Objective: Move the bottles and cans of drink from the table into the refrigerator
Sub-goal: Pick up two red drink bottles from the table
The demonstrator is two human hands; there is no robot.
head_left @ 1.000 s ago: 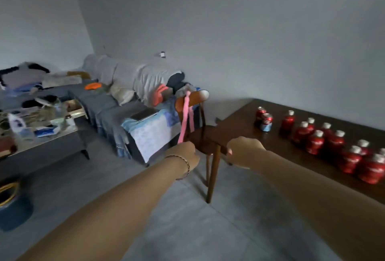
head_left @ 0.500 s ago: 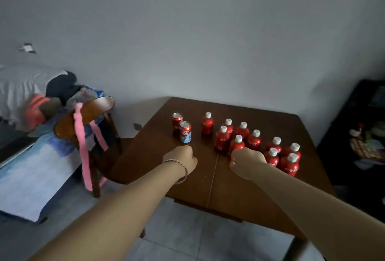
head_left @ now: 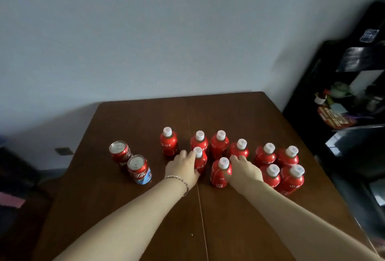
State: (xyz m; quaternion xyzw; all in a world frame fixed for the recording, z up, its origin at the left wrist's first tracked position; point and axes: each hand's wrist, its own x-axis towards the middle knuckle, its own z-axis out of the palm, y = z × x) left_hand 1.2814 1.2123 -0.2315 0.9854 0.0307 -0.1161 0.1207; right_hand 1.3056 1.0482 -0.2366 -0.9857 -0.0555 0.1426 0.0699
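Observation:
Several small red bottles with white caps stand in a cluster on the dark wooden table [head_left: 129, 208]. My left hand [head_left: 183, 169] wraps around one red bottle [head_left: 200, 160] near the table's middle seam. My right hand [head_left: 244, 170] grips the neighbouring front bottle [head_left: 219, 174] from its right side. Two red cans stand to the left: a far can [head_left: 120, 152] and a nearer can [head_left: 140, 169] with a blue band. More bottles stand behind and to the right, such as the rightmost front bottle [head_left: 291, 179]. No refrigerator shows.
A pale wall runs behind the table. A black shelf unit [head_left: 350, 85] with small items stands at the right, close to the table's corner. Dark furniture sits low at the left edge.
My view has swung right from the sofa and chair to the table and moved closer. Both hands, fists in the air before, now reach forward and hold one bottle each.

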